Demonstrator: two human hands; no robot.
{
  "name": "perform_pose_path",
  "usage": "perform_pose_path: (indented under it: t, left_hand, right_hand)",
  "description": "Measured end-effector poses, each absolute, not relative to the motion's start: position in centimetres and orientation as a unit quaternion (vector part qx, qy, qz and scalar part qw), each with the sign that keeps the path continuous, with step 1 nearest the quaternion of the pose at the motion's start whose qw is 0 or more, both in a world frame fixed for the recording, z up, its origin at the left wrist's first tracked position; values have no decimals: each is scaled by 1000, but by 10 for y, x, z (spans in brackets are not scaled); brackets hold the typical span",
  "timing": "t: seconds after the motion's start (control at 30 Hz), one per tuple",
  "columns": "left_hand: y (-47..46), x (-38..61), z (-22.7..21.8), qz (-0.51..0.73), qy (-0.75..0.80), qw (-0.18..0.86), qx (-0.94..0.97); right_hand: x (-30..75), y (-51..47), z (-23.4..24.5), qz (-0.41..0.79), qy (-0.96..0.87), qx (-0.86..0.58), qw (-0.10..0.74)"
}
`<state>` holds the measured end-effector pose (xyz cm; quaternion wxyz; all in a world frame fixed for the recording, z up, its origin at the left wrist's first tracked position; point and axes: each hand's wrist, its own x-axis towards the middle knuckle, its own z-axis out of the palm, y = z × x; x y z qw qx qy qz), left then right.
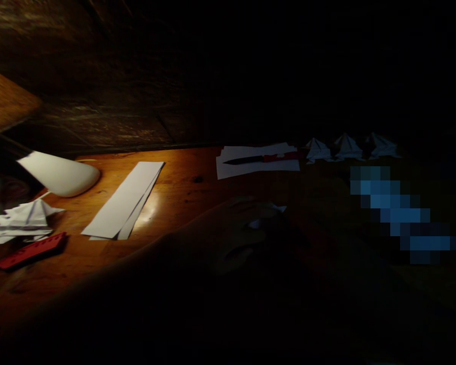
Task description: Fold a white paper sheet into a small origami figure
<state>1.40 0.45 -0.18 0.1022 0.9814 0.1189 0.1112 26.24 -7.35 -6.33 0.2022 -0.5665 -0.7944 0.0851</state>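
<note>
The scene is very dark. My left hand reaches in from the lower left over the wooden table, its fingers curled around a small folded piece of white paper. The right hand lies in deep shadow to the right of that paper and I cannot make it out. Long white paper strips lie to the left of my hand in the lamp light.
A white lamp head shines at the left. Below it lie a crumpled folded paper and a red flat object. A knife with a red handle rests on paper sheets at the back. Three folded paper figures stand behind to the right.
</note>
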Motion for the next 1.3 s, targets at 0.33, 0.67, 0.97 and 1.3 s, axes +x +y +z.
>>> perform_pose_path:
  t: [0.33,0.67,0.97,1.3]
  left_hand:
    - [2,15,-3,51,155,153,975]
    - [1,21,-4,75,143,129,978]
    - [-1,22,-9,73,148,106,980]
    - [4,21,-15,77,112,101,986]
  right_hand:
    - [255,-80,-24,124,-791,-580,155]
    - [251,-90,-17,32,-830,-539,140]
    - [243,-108,-28,8,-816,-562,136]
    - [244,-126,-62,-53,-815,-564,118]
